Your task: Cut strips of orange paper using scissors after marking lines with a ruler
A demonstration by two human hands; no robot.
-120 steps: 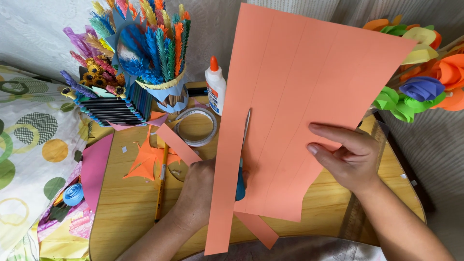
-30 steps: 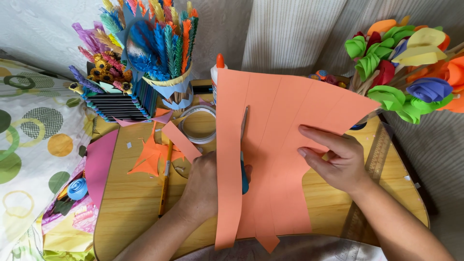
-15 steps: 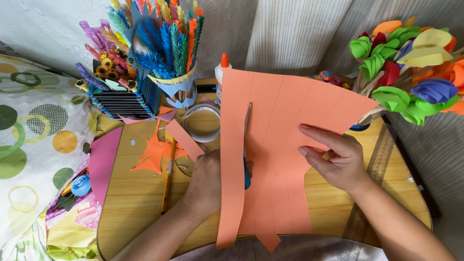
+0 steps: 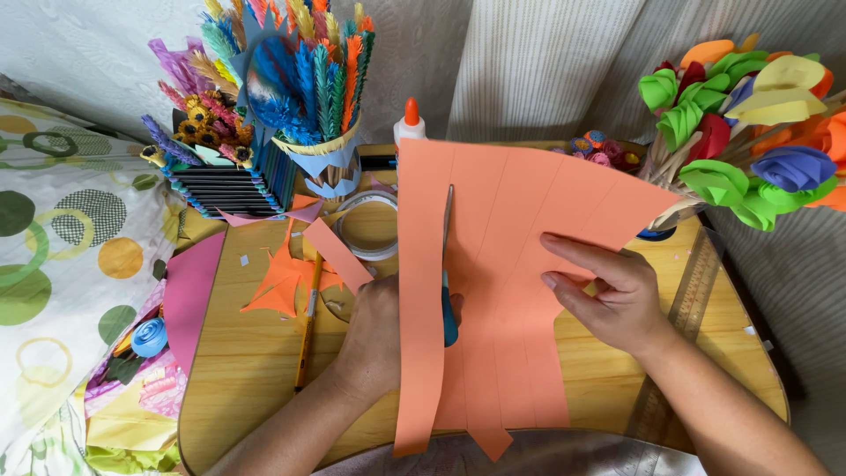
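Orange paper sheet (image 4: 511,264) lies over the middle of the wooden table (image 4: 256,370), its far edge lifted and bowed, ruled into parallel strips. One strip at its 9 o'clock side is already parted along most of its length and hangs toward the near edge.

Scissors (image 4: 448,264) stand in that cut, blades pointing to 12 o'clock, blue handle at the near end. The left hand (image 4: 374,339) is closed around the handle, fingers mostly hidden under the sheet. The right hand (image 4: 612,295) lies at the sheet's 3 o'clock side, fingers extended and slightly spread, pressing the paper flat; it grips nothing.

Assessment: the sheet is judged light, thin and limp, prone to buckling and tearing at the cut. Hold is best taken flat and close beside the cut line.

Surroundings: a glue bottle (image 4: 409,123) at 12 o'clock, a tape roll (image 4: 366,227) and orange offcuts (image 4: 282,282) at 10 o'clock, a pencil (image 4: 307,322) at 9 o'clock, a ruler (image 4: 692,300) at 3 o'clock, paper flowers (image 4: 740,132) at 2 o'clock, a holder of coloured paper feathers (image 4: 300,88) at 11 o'clock.
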